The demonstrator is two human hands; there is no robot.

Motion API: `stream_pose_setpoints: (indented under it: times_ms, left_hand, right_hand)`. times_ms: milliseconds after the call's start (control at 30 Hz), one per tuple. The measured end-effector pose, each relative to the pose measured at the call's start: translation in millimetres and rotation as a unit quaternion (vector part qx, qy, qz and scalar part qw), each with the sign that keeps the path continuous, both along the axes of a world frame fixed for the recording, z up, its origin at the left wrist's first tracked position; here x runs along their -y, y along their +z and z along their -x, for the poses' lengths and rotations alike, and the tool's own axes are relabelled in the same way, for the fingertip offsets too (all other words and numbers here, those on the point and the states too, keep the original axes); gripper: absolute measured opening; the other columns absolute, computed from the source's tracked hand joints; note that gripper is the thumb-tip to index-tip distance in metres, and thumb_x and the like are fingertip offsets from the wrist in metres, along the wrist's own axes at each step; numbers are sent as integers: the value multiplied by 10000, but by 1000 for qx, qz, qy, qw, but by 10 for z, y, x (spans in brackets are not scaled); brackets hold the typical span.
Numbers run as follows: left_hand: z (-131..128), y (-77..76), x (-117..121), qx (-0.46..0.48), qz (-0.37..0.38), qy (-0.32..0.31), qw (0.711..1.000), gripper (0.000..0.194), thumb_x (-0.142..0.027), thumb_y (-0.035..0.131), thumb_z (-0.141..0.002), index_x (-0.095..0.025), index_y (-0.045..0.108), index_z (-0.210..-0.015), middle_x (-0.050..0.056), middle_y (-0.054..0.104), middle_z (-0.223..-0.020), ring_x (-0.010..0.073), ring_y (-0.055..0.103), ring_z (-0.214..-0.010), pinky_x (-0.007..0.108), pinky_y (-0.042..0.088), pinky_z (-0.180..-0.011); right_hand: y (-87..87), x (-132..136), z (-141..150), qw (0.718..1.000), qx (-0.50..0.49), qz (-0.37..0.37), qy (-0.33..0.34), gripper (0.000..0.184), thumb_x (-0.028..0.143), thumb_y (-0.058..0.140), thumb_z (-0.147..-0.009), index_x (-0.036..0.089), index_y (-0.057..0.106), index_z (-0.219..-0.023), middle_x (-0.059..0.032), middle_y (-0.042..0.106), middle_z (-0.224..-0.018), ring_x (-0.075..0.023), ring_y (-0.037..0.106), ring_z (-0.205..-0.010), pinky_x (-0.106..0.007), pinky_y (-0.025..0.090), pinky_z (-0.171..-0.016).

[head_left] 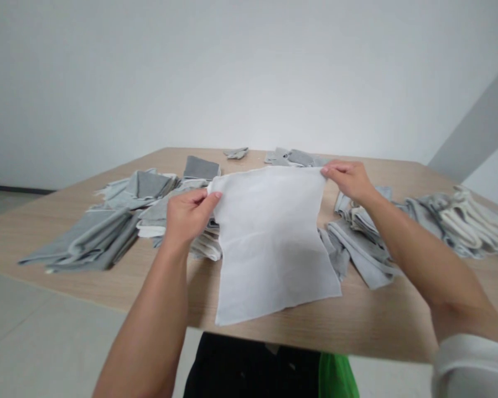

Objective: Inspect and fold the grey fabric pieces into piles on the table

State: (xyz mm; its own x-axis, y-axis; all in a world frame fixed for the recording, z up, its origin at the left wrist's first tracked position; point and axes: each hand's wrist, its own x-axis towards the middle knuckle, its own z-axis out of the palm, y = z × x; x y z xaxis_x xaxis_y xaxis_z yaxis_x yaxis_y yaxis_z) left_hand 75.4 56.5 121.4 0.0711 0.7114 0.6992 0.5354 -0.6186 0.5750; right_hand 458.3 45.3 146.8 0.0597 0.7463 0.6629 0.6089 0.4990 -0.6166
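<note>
A white rectangular cloth (274, 237) hangs spread out between my two hands, over the near part of the table. My left hand (191, 213) pinches its upper left corner, thumb on top. At the upper right corner, the thumb and fingers of my right hand (348, 176) are closed on the fabric. The cloth's lower edge hangs free near the table's front edge and slopes up to the right. Part of the piles behind is hidden by the cloth.
Grey folded cloths (91, 237) and more piles (145, 185) lie left on the wooden table (228, 326). To the right are grey cloths (365, 251) and a row of cream and grey ones (460, 218). Small heaps (292, 157) lie at the back, before a white wall (249, 72).
</note>
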Motion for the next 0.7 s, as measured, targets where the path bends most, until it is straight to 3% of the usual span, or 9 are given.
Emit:
stream_pose_setpoints:
  times_ms: [100,200,267,400,567,700]
  left_hand:
    - [100,-112,238,-42,6,-64,997,332,-341,675,-797,-202,561,-518,-40,470,-514,116,446,-496,262,346,-490]
    - [229,-268,509,-68,-2,-129,989,59,-249,688,-797,-237,718,-749,5,709,-794,173,657,-729,284,508,-679]
    - [319,-391,684,-100,-36,-187,977,189,-149,652,-813,-275,737,-926,17,744,-922,196,694,-870,310,544,-789]
    - [453,-668,984,-184,-52,-233,953,380,-65,587,-815,-275,698,-1112,51,733,-1034,228,668,-1043,347,555,-878]
    - [509,-1004,1175,-268,-43,-245,931,318,-81,567,-833,-226,689,-1088,73,714,-1051,243,623,-1141,395,533,-966]
    - [531,-1169,1216,-335,-69,-228,912,277,-132,601,-825,-237,686,-1067,50,713,-1067,237,601,-1177,476,379,-1131]
  right_hand:
    - [-94,271,-68,997,54,-16,61,146,385,710,-784,261,749,-718,-16,740,-856,-244,679,-856,-395,543,-801]
    - [-197,598,-58,978,141,-25,150,110,326,672,-846,300,774,-813,-31,751,-937,-263,670,-1015,-461,512,-947]
    - [-273,810,-22,956,210,-14,206,131,269,647,-872,295,773,-894,-45,743,-1005,-261,637,-1117,-471,488,-1002]
    - [-458,1164,73,907,315,-5,280,151,198,633,-879,239,756,-958,-83,718,-1118,-260,557,-1252,-452,470,-1046]
    - [-699,1444,134,860,412,37,301,144,223,598,-899,209,741,-912,-88,683,-1215,-269,467,-1348,-475,404,-1101]
    - [-834,1537,143,828,455,100,312,190,251,556,-922,207,735,-878,-60,649,-1293,-267,404,-1398,-497,323,-1154]
